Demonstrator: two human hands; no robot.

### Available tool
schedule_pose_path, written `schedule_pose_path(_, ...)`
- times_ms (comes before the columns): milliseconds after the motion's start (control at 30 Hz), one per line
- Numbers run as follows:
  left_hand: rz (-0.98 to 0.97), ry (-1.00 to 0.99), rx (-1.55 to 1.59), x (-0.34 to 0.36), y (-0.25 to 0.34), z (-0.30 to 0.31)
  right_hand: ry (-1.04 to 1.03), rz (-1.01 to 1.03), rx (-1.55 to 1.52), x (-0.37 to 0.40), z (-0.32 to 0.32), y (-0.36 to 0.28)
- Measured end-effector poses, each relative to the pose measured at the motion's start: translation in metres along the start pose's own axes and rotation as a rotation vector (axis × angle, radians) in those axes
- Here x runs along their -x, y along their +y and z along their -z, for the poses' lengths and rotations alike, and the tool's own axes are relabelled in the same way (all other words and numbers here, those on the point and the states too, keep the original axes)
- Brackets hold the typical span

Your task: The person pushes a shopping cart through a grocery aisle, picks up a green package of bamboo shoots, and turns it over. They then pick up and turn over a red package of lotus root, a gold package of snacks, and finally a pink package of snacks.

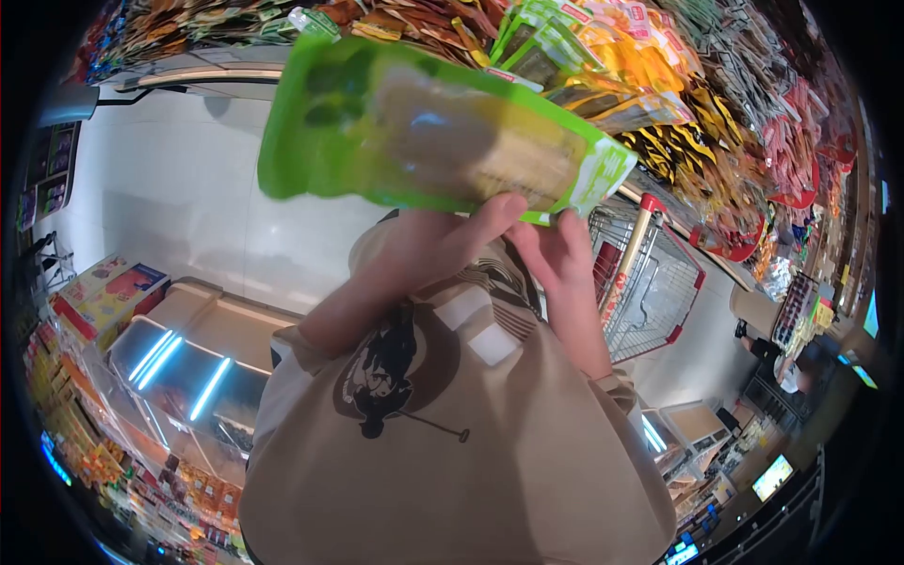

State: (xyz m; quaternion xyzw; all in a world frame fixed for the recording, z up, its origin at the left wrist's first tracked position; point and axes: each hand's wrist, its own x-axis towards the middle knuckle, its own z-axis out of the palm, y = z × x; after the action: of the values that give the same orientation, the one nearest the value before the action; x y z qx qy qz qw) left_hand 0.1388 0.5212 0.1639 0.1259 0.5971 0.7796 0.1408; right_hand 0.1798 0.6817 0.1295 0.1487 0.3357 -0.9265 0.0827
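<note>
Both of my hands hold up a bright green snack packet (330, 122) with a clear window that shows pale brown contents. The packet is close to the camera and blurred. My left hand (438, 247) grips its lower edge from beneath, thumb up on the front. Just to the right, my right hand (557, 259) pinches the packet's lower right corner, by a white label. My beige printed shirt (452, 443) fills the bottom of the view.
Racks of hanging snack packets (678, 104) in yellow, red and green run across the top and right. A wire shopping cart (650, 282) with red trim stands at the right. A glass-topped freezer chest (188, 363) is at the left, on a white tiled floor (179, 188).
</note>
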Motion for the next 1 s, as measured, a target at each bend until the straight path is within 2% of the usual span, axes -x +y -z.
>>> schedule_pose_path(33,-0.046,-0.05,-0.075,0.001,0.0,0.002,-0.098,0.027,0.039,-0.004,0.013,-0.007)
schedule_pose_path(133,-0.19,-0.206,-0.313,-0.007,0.001,0.02,-0.004,0.168,-0.052,-0.012,-0.004,-0.03)
schedule_pose_path(167,-0.237,-0.264,-0.387,-0.009,0.0,0.024,0.008,0.169,0.008,-0.014,-0.006,-0.039)
schedule_pose_path(233,-0.021,-0.312,0.006,-0.011,-0.011,0.026,0.034,0.163,0.129,-0.02,-0.005,-0.055)
schedule_pose_path(300,0.508,-0.227,0.919,-0.006,-0.03,0.027,0.118,0.156,0.263,-0.03,-0.009,-0.059)
schedule_pose_path(467,0.38,-0.407,0.568,0.0,-0.021,0.024,0.227,0.119,0.316,-0.042,-0.047,-0.053)
schedule_pose_path(533,0.351,-0.422,0.4,-0.004,-0.011,0.022,0.081,0.09,0.358,-0.04,-0.036,-0.041)
schedule_pose_path(600,0.207,-0.301,0.288,-0.001,-0.008,0.022,-0.126,0.049,0.434,-0.026,-0.039,-0.03)
schedule_pose_path(633,0.144,-0.242,0.231,0.001,-0.007,0.023,-0.149,-0.016,0.462,-0.02,-0.031,-0.028)
schedule_pose_path(733,-0.034,-0.301,0.196,-0.004,-0.006,0.027,-0.362,0.083,0.539,-0.012,-0.026,-0.028)
schedule_pose_path(867,-0.07,-0.322,0.143,-0.004,-0.007,0.029,-0.316,0.158,0.791,-0.005,-0.032,-0.04)
schedule_pose_path(900,-0.073,-0.33,0.124,-0.003,-0.008,0.029,-0.326,0.25,0.946,-0.008,-0.032,-0.044)
schedule_pose_path(1000,-0.116,-0.324,0.112,-0.003,-0.011,0.025,-0.385,0.167,0.966,-0.008,-0.035,-0.056)
